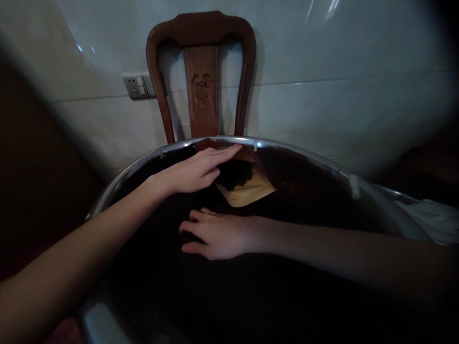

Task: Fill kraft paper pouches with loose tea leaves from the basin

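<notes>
Lying near the far metal rim [229, 138], the tan pouch [253, 191], its mouth agape on dark contents [233, 174], is just to the right of the left hand [201, 169] and beyond the right hand [218, 235]. Straight left fingers reach across its upper left part; whether they grip it, I cannot tell. The right hand, fingers parted and loosely bent, is over the dark surface [172, 286], apart from pouch and left hand

The bare left arm [96, 243] and right arm [330, 251] reach forward. The left hand [199, 169] points right, fingers extended; the nearer right hand [224, 234] points left, fingers parted and bent.
</notes>
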Action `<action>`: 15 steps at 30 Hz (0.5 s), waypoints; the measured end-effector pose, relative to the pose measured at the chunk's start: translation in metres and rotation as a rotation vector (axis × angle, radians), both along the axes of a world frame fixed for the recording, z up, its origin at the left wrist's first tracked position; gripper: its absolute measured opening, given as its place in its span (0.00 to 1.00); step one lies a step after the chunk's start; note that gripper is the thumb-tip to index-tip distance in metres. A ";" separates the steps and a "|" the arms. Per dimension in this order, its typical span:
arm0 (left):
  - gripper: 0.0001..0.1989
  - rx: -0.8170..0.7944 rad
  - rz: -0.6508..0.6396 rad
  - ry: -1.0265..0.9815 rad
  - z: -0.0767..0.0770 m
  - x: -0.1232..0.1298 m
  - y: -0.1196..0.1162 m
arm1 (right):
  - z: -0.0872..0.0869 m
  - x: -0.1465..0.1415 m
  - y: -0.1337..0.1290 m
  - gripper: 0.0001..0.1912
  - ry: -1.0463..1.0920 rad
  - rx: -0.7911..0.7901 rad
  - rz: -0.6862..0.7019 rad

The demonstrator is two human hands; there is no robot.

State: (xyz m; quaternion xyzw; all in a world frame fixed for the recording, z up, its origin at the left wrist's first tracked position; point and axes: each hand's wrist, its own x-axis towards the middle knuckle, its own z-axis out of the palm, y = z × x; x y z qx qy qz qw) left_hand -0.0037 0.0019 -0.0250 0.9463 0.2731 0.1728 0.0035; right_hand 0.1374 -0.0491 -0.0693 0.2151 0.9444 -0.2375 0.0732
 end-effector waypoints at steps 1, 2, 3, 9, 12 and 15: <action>0.31 -0.003 0.002 0.002 0.000 0.000 0.000 | -0.010 -0.005 -0.002 0.32 0.000 0.005 0.009; 0.31 -0.006 0.006 0.004 0.000 0.000 0.000 | -0.018 -0.010 -0.003 0.34 -0.012 -0.015 0.018; 0.31 -0.010 0.011 0.004 0.000 0.000 0.000 | -0.024 -0.013 -0.004 0.36 -0.024 -0.039 0.018; 0.31 -0.021 -0.002 -0.001 0.002 0.001 -0.002 | -0.014 -0.015 -0.004 0.46 -0.150 -0.190 0.062; 0.31 -0.026 -0.012 -0.006 0.002 0.000 -0.002 | 0.001 -0.016 -0.004 0.47 -0.243 -0.202 0.140; 0.32 -0.017 -0.033 -0.012 0.002 -0.001 0.000 | 0.011 -0.018 -0.002 0.46 -0.318 -0.194 0.180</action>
